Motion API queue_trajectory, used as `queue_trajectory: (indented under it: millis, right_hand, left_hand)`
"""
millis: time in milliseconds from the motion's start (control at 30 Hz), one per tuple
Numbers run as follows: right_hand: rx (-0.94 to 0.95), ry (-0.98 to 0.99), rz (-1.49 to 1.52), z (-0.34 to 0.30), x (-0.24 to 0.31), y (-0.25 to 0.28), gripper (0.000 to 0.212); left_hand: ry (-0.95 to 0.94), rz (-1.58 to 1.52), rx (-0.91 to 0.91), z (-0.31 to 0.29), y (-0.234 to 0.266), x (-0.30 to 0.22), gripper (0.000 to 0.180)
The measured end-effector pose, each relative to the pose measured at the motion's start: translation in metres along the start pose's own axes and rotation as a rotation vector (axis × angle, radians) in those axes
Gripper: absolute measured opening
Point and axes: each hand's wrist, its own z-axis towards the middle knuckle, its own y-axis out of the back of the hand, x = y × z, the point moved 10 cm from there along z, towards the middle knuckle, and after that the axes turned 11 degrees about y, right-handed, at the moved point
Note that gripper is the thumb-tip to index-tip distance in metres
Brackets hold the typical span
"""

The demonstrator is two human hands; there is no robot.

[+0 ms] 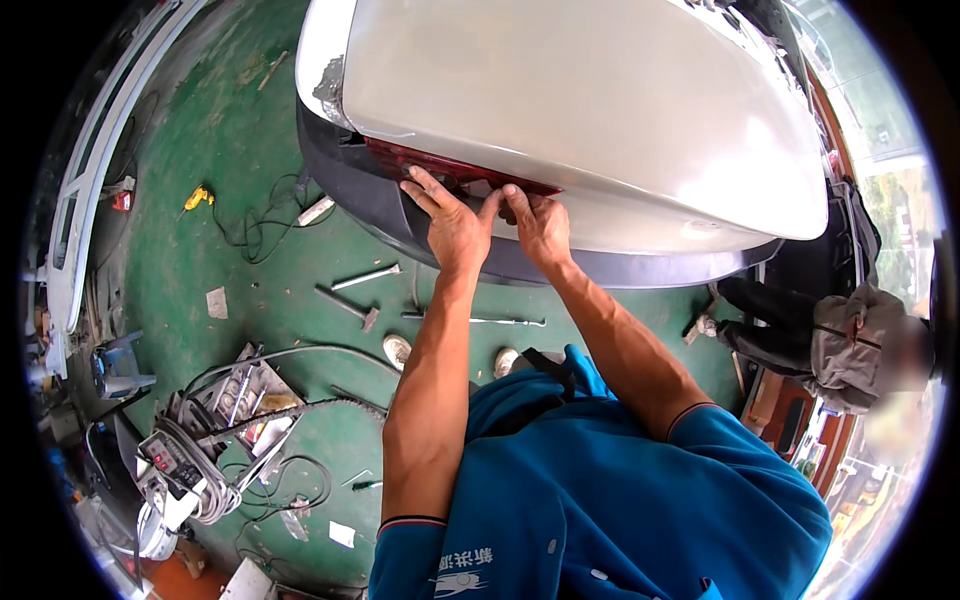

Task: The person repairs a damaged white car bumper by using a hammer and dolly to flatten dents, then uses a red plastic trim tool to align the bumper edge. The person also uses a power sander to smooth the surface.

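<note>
A long red tail light (395,153) sits in the gap between the silver-beige car body panel (540,90) and the dark bumper (360,195). My left hand (460,232) lies against the light with its fingers stretched and spread, the thumb pointing towards the other hand. Close beside it on the right, my right hand (541,228) has bent fingers drawn together at the light's lower edge. Whatever is between those fingertips is hidden. Both forearms reach up and forward from my blue shirt.
On the green floor lie a hammer (368,318), metal bars, a yellow power tool (198,197) and looped cables. At lower left stands a tool cart (260,385) beside a machine with coiled hoses (170,465). Another person (850,340) is at the right by the bumper's end.
</note>
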Motion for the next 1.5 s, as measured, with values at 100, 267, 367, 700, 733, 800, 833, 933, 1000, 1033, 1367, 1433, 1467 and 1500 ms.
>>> queue_trajectory:
  millis: [100,267,367,700,733,800,833,933,1000,1033,1367,1433,1467,1500]
  right_hand:
    - [-0.035,-0.004,0.026,-0.001,-0.007,-0.002,0.064]
    - [-0.065,0.021,0.139,-0.002,-0.007,-0.002,0.056]
    - [-0.073,0.007,0.196,-0.003,0.001,0.000,0.056]
    - [-0.104,-0.055,0.197,-0.008,0.009,0.001,0.058]
    - [-0.111,-0.090,0.158,-0.013,0.004,0.003,0.058]
    - [-0.153,-0.151,0.093,-0.012,0.000,0.009,0.058]
    - [-0.206,-0.165,0.135,-0.009,0.002,0.007,0.058]
    - [-0.314,-0.229,0.201,-0.015,-0.003,-0.010,0.058]
    - [-0.415,-0.224,0.234,-0.021,-0.007,-0.002,0.057]
    - [-0.437,-0.269,0.204,-0.025,-0.005,-0.001,0.059]
    - [-0.601,-0.472,0.257,-0.050,-0.003,-0.010,0.074]
    - [-0.638,-0.472,0.262,-0.054,0.009,0.001,0.076]
    - [-0.643,-0.483,0.238,-0.054,0.011,0.004,0.077]
    - [-0.654,-0.501,0.232,-0.058,0.012,0.007,0.080]
  left_hand:
    - [0.036,-0.017,0.012,0.000,0.005,0.000,0.139]
    - [0.115,-0.150,0.064,0.003,0.015,0.001,0.135]
    - [0.139,-0.412,0.000,0.012,0.032,0.014,0.125]
    - [0.028,-0.617,0.342,0.119,0.070,0.045,0.065]
    - [0.046,-0.606,0.475,0.121,0.061,0.037,0.058]
    - [0.053,-0.548,0.588,0.126,0.056,0.029,0.047]
    - [0.059,-0.518,0.611,0.129,0.061,0.023,0.048]
    - [-0.026,-0.447,0.680,0.147,0.061,0.032,0.049]
    - [-0.057,-0.468,0.742,0.142,0.049,0.017,0.049]
    - [-0.106,-0.429,0.716,0.144,0.051,0.010,0.049]
    - [-0.273,-0.404,0.715,0.137,0.053,-0.004,0.039]
    - [-0.277,-0.384,0.721,0.134,0.047,-0.001,0.039]
    - [-0.279,-0.338,0.708,0.134,0.047,0.002,0.040]
    - [-0.309,-0.408,0.727,0.131,0.046,0.002,0.041]
